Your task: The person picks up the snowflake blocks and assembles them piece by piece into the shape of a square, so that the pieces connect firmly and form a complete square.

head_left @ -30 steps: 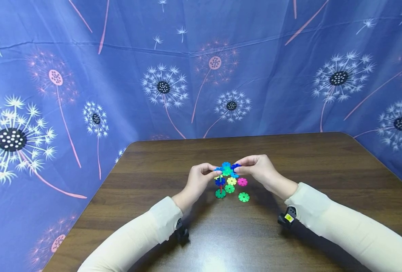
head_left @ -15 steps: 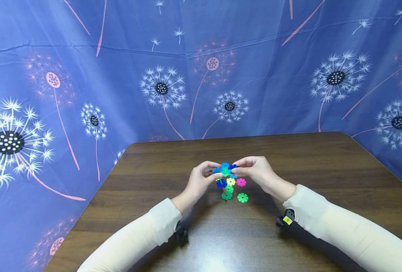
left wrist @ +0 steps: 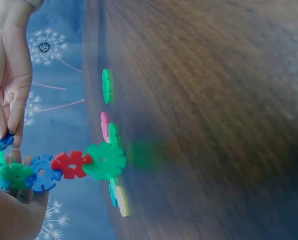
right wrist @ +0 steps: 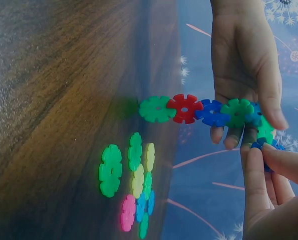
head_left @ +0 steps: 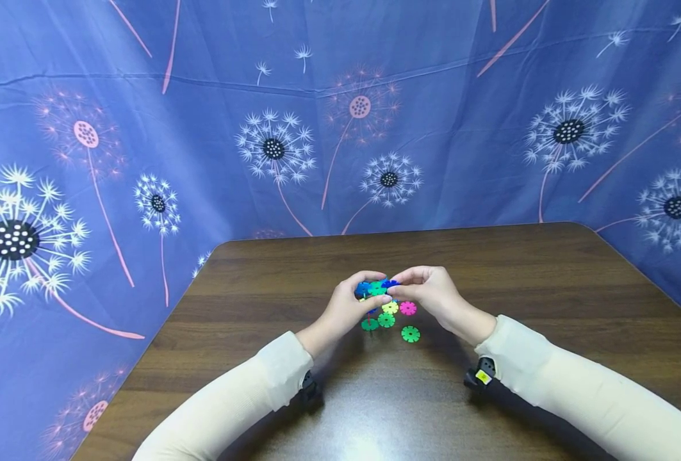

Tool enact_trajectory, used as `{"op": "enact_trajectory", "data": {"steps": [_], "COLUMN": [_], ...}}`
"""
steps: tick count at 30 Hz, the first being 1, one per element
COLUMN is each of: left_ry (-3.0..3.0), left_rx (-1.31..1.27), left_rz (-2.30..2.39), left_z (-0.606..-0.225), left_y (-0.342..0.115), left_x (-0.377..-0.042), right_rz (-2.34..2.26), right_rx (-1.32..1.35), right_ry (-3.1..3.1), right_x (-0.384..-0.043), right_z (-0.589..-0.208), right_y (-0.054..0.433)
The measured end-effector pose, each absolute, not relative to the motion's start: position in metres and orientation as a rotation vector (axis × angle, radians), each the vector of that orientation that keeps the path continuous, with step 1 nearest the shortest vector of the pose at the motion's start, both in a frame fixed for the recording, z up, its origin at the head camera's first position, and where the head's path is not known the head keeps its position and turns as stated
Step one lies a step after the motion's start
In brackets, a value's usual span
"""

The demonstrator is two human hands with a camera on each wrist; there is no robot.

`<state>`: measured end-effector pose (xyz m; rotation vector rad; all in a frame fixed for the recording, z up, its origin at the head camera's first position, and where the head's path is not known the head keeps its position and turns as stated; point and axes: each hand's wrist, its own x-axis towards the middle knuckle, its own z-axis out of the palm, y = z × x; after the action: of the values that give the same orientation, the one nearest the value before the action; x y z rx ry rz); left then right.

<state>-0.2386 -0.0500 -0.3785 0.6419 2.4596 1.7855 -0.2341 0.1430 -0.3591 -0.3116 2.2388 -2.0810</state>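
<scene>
A chain of interlocking notched plastic discs hangs between my hands above the table. My left hand (head_left: pixel 346 307) holds the chain by its upper part, with the thumb in front and fingers behind. Below it the chain runs through a green disc (right wrist: pixel 237 112), a blue disc (right wrist: pixel 212 113) and a red disc (right wrist: pixel 184 109) to a green end disc (right wrist: pixel 157 109). My right hand (head_left: pixel 435 294) pinches a dark blue disc (left wrist: pixel 7 140) between thumb and forefinger, right at the chain's top green disc (head_left: pixel 377 288). The fingers partly cover where these two meet.
Several loose discs lie on the brown wooden table (head_left: pixel 248 282) beneath and behind the chain, among them a pink disc (head_left: pixel 407 308), a yellow disc (head_left: pixel 390 308) and a nearer green disc (head_left: pixel 410 334). A blue dandelion-print cloth (head_left: pixel 461 128) hangs beyond the table.
My left hand has shifted slightly right, its thumb and fingers reaching further over the upper discs. The chain's lower end swung right, then back left. My right hand keeps its pinch.
</scene>
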Motion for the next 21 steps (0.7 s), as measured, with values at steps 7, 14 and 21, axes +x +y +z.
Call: {"op": "enact_trajectory", "data": {"steps": [7,14,21], "left_ry": [2.548,2.531,2.545], "left_rx": [0.652,0.639,0.611], "left_rz": [1.736,1.778,1.764], "left_z": [-0.379,-0.379,-0.379], "left_y": [-0.050,-0.052,-0.053], "left_x": [-0.240,-0.240,-0.238], "right_rz": [-2.055,-1.878,-1.512], "right_rx": [-0.327,-0.370,-0.420], "right_ry": [2.246,2.283,2.392], "right_x": [-0.232,-0.230,-0.231], "right_z": [-0.361,-0.366,-0.378], "right_y": [0.144,0.151,0.162]}}
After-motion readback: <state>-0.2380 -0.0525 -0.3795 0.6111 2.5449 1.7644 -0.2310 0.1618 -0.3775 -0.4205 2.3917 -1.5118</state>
